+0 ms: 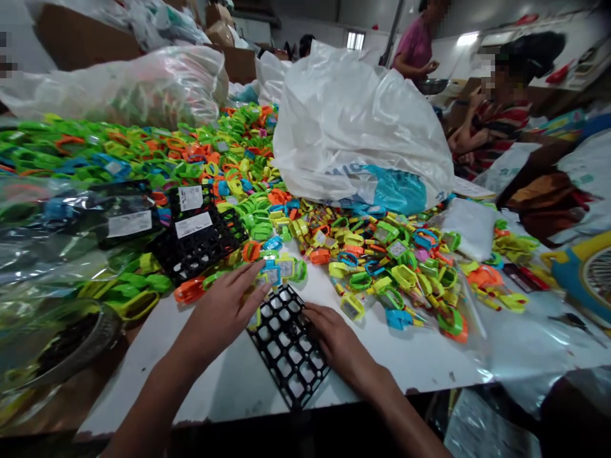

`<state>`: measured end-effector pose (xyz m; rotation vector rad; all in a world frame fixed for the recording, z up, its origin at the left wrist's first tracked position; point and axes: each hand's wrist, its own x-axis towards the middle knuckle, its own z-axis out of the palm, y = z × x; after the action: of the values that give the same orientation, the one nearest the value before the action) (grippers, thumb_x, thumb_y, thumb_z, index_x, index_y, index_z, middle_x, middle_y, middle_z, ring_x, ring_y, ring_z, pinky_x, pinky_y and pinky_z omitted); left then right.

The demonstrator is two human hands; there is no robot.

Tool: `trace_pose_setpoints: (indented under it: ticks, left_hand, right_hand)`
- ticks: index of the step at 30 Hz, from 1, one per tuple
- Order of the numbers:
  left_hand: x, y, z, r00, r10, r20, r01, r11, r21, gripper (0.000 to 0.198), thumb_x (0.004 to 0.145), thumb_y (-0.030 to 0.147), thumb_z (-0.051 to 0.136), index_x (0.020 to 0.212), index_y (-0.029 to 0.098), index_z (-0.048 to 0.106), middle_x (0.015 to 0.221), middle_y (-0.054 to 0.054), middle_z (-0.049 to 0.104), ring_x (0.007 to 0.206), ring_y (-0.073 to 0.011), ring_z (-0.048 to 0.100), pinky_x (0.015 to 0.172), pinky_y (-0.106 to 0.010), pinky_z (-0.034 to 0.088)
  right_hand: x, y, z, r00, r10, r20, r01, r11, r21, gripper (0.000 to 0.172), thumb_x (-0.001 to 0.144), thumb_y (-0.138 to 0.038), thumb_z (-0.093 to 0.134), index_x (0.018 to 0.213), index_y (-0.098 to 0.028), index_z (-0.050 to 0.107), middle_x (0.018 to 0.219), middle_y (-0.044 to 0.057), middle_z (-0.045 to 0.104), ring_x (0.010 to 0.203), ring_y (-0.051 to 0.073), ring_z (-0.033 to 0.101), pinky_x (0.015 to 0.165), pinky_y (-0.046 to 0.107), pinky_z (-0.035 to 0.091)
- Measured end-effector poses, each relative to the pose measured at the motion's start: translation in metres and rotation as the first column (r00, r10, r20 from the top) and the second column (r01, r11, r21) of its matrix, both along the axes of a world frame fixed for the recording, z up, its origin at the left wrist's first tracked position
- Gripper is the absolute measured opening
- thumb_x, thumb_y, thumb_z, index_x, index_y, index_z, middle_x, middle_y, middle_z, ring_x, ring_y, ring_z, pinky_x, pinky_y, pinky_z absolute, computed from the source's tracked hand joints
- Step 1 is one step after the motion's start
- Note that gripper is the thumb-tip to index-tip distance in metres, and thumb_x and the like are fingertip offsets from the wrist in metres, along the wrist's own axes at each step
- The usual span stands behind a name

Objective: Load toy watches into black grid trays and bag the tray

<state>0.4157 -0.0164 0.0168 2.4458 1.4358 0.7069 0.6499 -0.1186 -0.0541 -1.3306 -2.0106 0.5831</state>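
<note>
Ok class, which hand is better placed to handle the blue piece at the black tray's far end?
Probably the left hand: it reaches right up to the blue piece, while the right hand is farther away, at the black tray's right edge.

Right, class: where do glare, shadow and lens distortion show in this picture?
Head view: the clear plastic at lower right catches glare; soft shadow dims the white tabletop beside the left forearm; things near the right edge look slanted and stretched.
</note>
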Motion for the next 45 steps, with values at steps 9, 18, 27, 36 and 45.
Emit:
trace_pose_setpoints:
  ticks: [9,18,27,36,45]
  left_hand:
    - [0.000,-0.010,0.010,0.996,-0.052,0.078,0.060,0.993,-0.101,0.051,0.088,0.054,0.043,0.130,0.027,0.055,0.131,-0.004,0.061,0.118,-0.0255,0.057,0.104,-0.041,0.044]
    - [-0.003,-0.029,0.010,0.873,0.170,0.457,0.051,0.900,-0.433,0.049,0.087,0.052,0.048,0.127,0.024,0.058,0.128,-0.004,0.063,0.115,-0.0248,0.058,0.103,-0.041,0.044]
    - [0.007,-0.038,-0.006,0.735,0.293,0.612,0.099,0.845,-0.525,0.051,0.088,0.053,0.048,0.129,0.023,0.055,0.123,-0.006,0.065,0.112,-0.0256,0.059,0.089,-0.038,0.052]
    - [0.013,-0.065,-0.005,0.734,0.305,0.607,-0.304,0.947,-0.109,0.023,0.090,0.036,0.052,0.107,0.023,0.060,0.109,-0.004,0.061,0.105,-0.0180,0.057,0.093,-0.033,0.047]
    - [0.023,-0.102,-0.023,0.887,0.306,0.344,-0.383,0.906,0.180,0.036,0.073,0.030,0.074,0.104,0.020,0.056,0.111,-0.009,0.049,0.111,-0.0238,0.049,0.099,-0.042,0.044]
  right_hand:
    - [0.076,0.064,0.051,0.788,0.142,0.599,-0.183,0.983,0.006,0.024,0.089,-0.008,0.049,0.094,-0.019,0.070,0.101,0.010,0.062,0.096,0.024,0.053,0.083,0.038,0.044]
    - [0.074,0.033,0.034,0.947,-0.121,0.297,0.132,0.991,-0.016,0.010,0.089,-0.025,0.049,0.094,-0.020,0.057,0.086,0.005,0.061,0.070,0.016,0.054,0.064,0.028,0.042]
    - [-0.044,0.016,0.013,0.664,-0.334,-0.669,-0.206,0.778,-0.593,0.033,0.070,-0.046,0.071,0.086,-0.019,0.061,0.065,0.000,0.066,0.059,0.018,0.062,0.060,0.031,0.053]
    - [-0.059,0.026,-0.007,0.769,-0.266,-0.581,-0.069,0.870,-0.489,0.014,0.075,-0.033,0.067,0.080,-0.019,0.065,0.061,-0.001,0.064,0.054,0.015,0.057,0.052,0.026,0.047]
    - [-0.054,0.023,-0.020,0.892,-0.150,-0.425,0.024,0.957,-0.289,0.011,0.081,-0.026,0.060,0.084,-0.019,0.068,0.081,0.003,0.070,0.071,0.018,0.064,0.066,0.027,0.050]
